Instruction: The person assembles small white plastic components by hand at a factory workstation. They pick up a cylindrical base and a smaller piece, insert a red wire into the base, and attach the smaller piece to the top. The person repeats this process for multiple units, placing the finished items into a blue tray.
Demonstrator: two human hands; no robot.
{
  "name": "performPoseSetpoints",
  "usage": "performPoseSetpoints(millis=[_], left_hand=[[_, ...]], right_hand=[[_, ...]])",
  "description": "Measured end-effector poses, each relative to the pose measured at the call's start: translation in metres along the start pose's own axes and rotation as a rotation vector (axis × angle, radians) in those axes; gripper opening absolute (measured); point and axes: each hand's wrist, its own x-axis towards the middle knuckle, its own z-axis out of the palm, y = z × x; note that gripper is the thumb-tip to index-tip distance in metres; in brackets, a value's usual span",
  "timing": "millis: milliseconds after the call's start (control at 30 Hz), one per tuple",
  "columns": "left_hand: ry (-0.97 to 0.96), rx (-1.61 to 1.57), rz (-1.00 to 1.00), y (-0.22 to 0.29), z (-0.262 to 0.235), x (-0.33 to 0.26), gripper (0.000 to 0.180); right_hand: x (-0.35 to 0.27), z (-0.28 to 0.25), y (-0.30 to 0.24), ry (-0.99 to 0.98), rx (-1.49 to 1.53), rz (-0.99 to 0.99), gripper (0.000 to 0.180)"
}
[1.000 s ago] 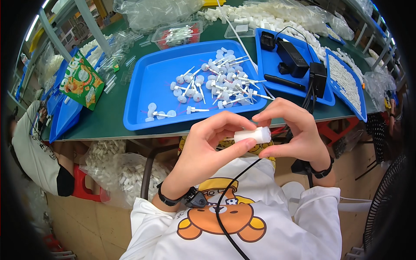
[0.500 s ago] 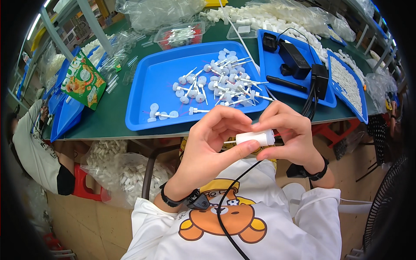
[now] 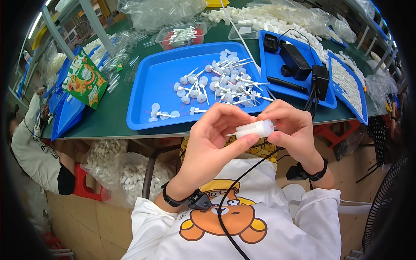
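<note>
A small white plastic cylinder [image 3: 252,129] lies sideways between my two hands, above my lap and just off the table's front edge. It has a translucent end piece on the right, and a thin white stem sticks out to the left. My left hand [image 3: 212,134] grips its body between thumb and fingers. At the other end, the thumb and fingers of my right hand [image 3: 292,130] close round the end piece; a bit of red shows there. Beyond my hands, a blue tray [image 3: 151,65] holds several white stems with translucent round discs [image 3: 223,82].
A second blue tray [image 3: 320,98] carries black adapters and cables. Farther right is a tray of small white pieces [image 3: 346,84]. A clear box [image 3: 162,41] stands behind. A green snack bag [image 3: 86,82] and another person's sleeve [image 3: 32,151] are left. A black cable [image 3: 223,203] crosses my shirt.
The cylinder has turned in my fingers and now shows a lengthwise groove. My right fingers have shifted slightly at its end; the left hand stays nearly in place.
</note>
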Motion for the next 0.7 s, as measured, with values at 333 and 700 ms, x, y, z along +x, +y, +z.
performPoseSetpoints(millis=[333, 700], left_hand=[[0.023, 0.015, 0.062, -0.008, 0.002, 0.001, 0.036], [0.007, 0.157, 0.045, 0.027, -0.016, 0.003, 0.017]], right_hand=[[-0.001, 0.014, -0.001, 0.103, -0.083, 0.027, 0.040], [-0.004, 0.008, -0.005, 0.152, -0.083, -0.029, 0.022]])
